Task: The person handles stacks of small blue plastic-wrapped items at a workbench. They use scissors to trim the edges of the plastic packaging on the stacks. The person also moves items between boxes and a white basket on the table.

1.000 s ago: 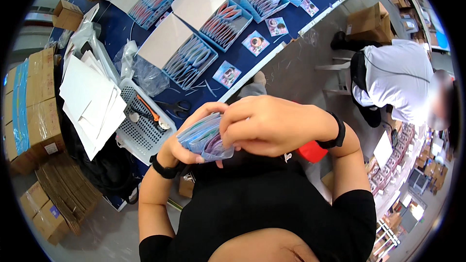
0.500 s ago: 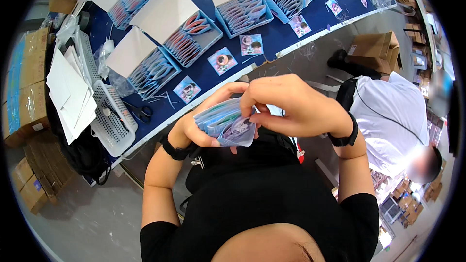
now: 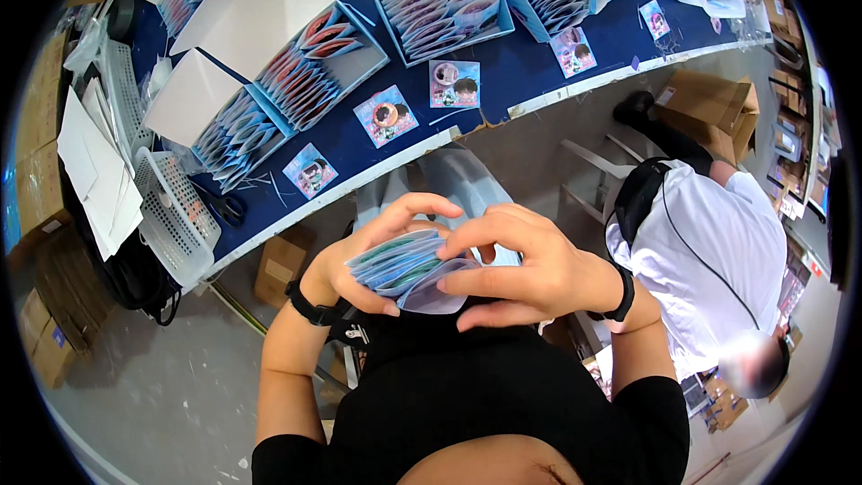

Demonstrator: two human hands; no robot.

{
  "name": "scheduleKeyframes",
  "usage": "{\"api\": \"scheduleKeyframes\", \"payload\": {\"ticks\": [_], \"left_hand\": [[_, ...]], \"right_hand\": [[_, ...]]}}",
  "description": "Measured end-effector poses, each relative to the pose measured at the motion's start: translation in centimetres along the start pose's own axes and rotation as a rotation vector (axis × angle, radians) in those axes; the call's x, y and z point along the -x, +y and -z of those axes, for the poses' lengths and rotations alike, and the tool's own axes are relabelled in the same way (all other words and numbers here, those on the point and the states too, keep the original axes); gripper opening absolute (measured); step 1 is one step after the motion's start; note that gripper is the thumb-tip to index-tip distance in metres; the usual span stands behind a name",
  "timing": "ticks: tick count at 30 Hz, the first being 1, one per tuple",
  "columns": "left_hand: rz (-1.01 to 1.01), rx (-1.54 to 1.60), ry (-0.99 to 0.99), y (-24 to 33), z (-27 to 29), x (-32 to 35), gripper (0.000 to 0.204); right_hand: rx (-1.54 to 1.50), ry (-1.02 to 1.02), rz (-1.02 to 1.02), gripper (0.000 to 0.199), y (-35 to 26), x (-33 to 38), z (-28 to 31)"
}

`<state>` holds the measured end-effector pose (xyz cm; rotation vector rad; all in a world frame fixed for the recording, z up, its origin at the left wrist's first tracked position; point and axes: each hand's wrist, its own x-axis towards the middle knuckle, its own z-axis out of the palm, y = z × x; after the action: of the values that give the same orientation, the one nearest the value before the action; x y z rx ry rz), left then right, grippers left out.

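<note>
My left hand (image 3: 355, 269) is wrapped around a thick stack of small clear plastic packets (image 3: 391, 265) with blue and greenish inserts. The stack is held in front of my body, with its top edges fanned. The frontmost packet (image 3: 440, 292) bulges out toward me. My right hand (image 3: 530, 265) is at the right end of the stack, its fingers spread. Its fingertips touch the packets' upper edges, and its thumb stands apart below. What lies inside the frontmost packet is hard to make out.
On the blue table (image 3: 337, 139), open boxes (image 3: 377, 54) hold rows of packets, with square picture cards (image 3: 386, 115) before them. Scissors (image 3: 224, 205) lie beside a white basket (image 3: 180, 224). A seated person in white (image 3: 700, 260) is to the right, near a cardboard carton (image 3: 709, 108).
My right hand has gone from pinching at the front packet to spread fingers. Both hands and the stack sit lower in view. The view has shifted, and the person at right appears lower.
</note>
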<state>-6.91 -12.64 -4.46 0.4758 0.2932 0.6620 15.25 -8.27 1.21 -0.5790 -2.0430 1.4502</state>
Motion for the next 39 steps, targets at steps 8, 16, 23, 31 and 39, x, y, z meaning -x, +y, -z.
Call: {"api": "scheduleKeyframes", "payload": {"ticks": [8,16,23,31,39], "left_hand": [[-0.09,0.044,0.25,0.9,0.0,0.6,0.104],[-0.347,-0.018,0.225,1.8,-0.7,3.2,0.107],[-0.472,-0.16,0.229,1.0,-2.7,3.8,0.103],[-0.548,-0.296,0.225,2.2,-4.2,3.1,0.1],[-0.48,-0.465,0.168,3.5,-4.5,2.2,0.089]], "right_hand": [[0.037,0.054,0.075,0.013,2.2,-0.6,3.3],[0.46,0.45,-0.152,0.021,13.7,-4.1,10.9],[0.734,0.196,-0.044,0.019,18.6,-5.5,9.5],[0.915,0.113,-0.194,0.023,19.0,-4.5,8.7],[0.334,0.095,0.169,0.02,1.6,-6.8,6.3]]}}
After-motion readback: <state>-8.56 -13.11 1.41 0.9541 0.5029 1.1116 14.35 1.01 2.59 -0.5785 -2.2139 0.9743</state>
